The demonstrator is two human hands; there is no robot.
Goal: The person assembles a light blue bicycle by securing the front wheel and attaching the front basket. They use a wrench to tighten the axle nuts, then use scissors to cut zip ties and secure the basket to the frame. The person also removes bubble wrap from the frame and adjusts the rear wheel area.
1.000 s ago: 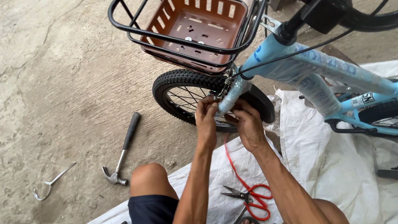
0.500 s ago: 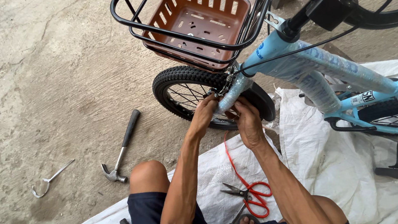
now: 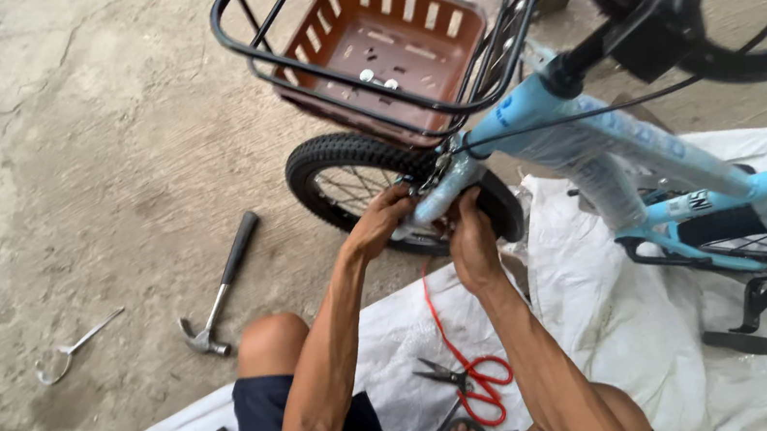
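Observation:
A light blue bicycle [image 3: 607, 145] stands in front of me, its frame wrapped in clear plastic. A black wire basket with a brown plastic liner [image 3: 385, 40] sits over the small front wheel [image 3: 341, 166]. My left hand [image 3: 381, 217] grips the left side of the wheel near the axle, fingers curled at the fork's lower end. On the right side of the fork my right hand [image 3: 471, 231] presses at the same spot. What the fingers hold there is hidden.
A claw hammer [image 3: 220, 293] lies on the concrete at left, and a bent metal hook tool [image 3: 70, 348] further left. Red-handled scissors [image 3: 470, 382] and a red cord lie on the white sheeting [image 3: 620, 352] between my knees. The kickstand [image 3: 752, 314] rests at right.
The view has shifted slightly. Both hands stay at the front wheel axle, the left having closed in a little nearer the fork.

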